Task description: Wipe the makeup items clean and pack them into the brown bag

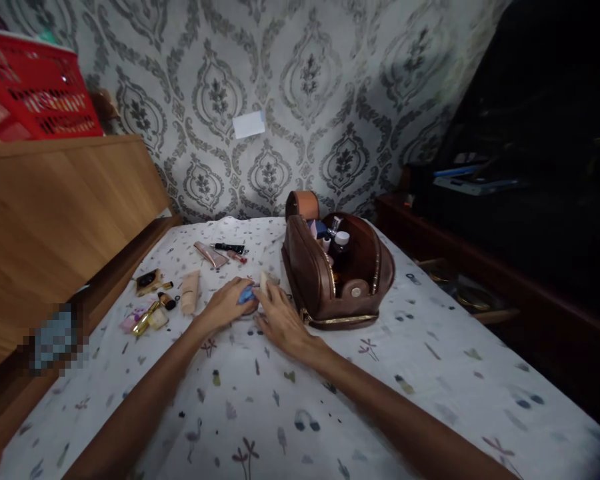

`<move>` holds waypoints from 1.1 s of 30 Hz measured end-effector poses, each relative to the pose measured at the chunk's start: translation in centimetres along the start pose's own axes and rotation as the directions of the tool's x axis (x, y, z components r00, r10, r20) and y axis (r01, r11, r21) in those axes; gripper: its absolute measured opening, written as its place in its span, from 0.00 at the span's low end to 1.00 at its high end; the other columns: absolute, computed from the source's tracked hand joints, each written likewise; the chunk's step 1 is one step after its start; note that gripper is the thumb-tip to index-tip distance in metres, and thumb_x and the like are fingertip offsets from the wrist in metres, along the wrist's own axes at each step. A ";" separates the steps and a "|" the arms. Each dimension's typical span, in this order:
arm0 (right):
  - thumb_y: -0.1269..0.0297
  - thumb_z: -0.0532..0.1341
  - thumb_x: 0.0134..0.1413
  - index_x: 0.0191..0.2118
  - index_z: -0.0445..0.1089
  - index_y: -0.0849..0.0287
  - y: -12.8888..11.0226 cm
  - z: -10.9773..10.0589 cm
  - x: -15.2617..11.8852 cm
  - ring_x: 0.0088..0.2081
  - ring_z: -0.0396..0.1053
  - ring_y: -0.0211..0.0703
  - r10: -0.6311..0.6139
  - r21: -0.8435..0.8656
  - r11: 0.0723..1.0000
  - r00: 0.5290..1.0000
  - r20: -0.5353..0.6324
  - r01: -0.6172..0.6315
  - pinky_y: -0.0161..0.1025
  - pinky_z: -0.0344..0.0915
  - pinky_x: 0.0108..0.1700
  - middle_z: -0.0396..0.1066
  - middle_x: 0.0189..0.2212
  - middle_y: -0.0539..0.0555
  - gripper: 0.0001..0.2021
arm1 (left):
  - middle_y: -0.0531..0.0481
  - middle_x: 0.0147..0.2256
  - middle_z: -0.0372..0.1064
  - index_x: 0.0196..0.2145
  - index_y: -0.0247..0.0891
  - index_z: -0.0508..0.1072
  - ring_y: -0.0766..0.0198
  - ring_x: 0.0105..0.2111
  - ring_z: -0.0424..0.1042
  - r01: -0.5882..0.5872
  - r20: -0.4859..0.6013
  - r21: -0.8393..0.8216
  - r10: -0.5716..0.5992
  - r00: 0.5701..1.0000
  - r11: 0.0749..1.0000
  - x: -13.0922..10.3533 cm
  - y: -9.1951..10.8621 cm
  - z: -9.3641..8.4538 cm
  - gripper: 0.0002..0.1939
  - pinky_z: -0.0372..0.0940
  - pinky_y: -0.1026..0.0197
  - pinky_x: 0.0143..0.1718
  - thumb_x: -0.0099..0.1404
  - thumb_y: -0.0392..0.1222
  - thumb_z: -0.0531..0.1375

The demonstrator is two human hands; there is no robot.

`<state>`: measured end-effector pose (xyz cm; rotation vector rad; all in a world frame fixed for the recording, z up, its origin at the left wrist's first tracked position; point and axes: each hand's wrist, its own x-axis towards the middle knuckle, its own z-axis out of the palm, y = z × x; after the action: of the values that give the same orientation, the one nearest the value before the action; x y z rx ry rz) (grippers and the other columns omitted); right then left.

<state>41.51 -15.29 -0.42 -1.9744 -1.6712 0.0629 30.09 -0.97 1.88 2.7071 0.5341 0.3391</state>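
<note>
Both hands are working close together mid-bed, just left of the open bag. The left hand (225, 300) has its fingers and thumb closed around a small blue item (247, 294); too blurry to say what it is. The right hand (283, 323) is right beside it, fingers bent over a pale item (264, 281), but I honestly can't tell if it's gripped or just touched.

For handling like this I'd go light: pinch the blue item in the left fingertips, let the right fingers do the fine work, and stay low over the patterned sheet (260, 413), since soft cloth probably won't keep small stuff from rolling. I'd also watch the right knuckles, they're near the bag's side.

Now the containers. The brown leather bag (307, 257) stands upright, zip open, gaping wide. Inside: a dark bottle with a white cap (341, 239), a clear-topped piece (335, 224) and something dark blue (317, 229) at the far left. The bottom is in shadow, no idea there. Far left, the red plastic basket (40, 87) has stuff showing through its slots, can't identify it. On the right, an open drawer (500, 315) has a couple of round, gold-looking things.
</note>
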 end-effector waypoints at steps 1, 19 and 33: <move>0.72 0.60 0.57 0.63 0.60 0.64 0.4 0.7 0.1 0.64 0.54 0.61 0.003 -0.002 1.000 1.000 -0.027 -0.003 0.57 0.58 0.63 0.53 0.63 0.70 0.28 | 0.46 0.49 0.69 0.54 0.42 0.68 0.54 0.48 0.71 -0.010 0.022 0.006 0.010 1.000 1.000 -0.2 0.1 -0.3 0.21 0.66 0.55 0.50 0.65 0.48 0.58; 0.66 0.58 0.59 0.51 0.67 0.56 2.3 2.6 -0.5 0.51 0.69 0.50 0.069 0.201 0.979 0.975 -0.210 -0.026 0.48 0.68 0.53 0.58 0.56 0.61 0.15 | 0.41 0.48 0.72 0.45 0.39 0.73 0.51 0.48 0.72 0.176 0.015 0.387 -0.197 0.980 0.905 0.7 -0.2 -3.7 0.13 0.65 0.53 0.47 0.72 0.43 0.50; 0.73 0.54 0.54 0.48 0.66 0.59 1.8 1.5 -0.8 0.40 0.71 0.43 0.108 0.305 0.951 0.980 -0.169 -0.053 0.42 0.72 0.45 0.59 0.53 0.61 0.16 | 0.43 0.52 0.68 0.53 0.37 0.69 0.57 0.47 0.72 0.141 0.136 0.401 -0.211 0.968 0.905 5.7 -1.5 -2.0 0.18 0.71 0.49 0.47 0.69 0.46 0.59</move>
<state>42.42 -15.64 -2.75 -1.7616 -1.3736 0.1501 34.18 3.21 4.03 2.9930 0.8670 -0.0678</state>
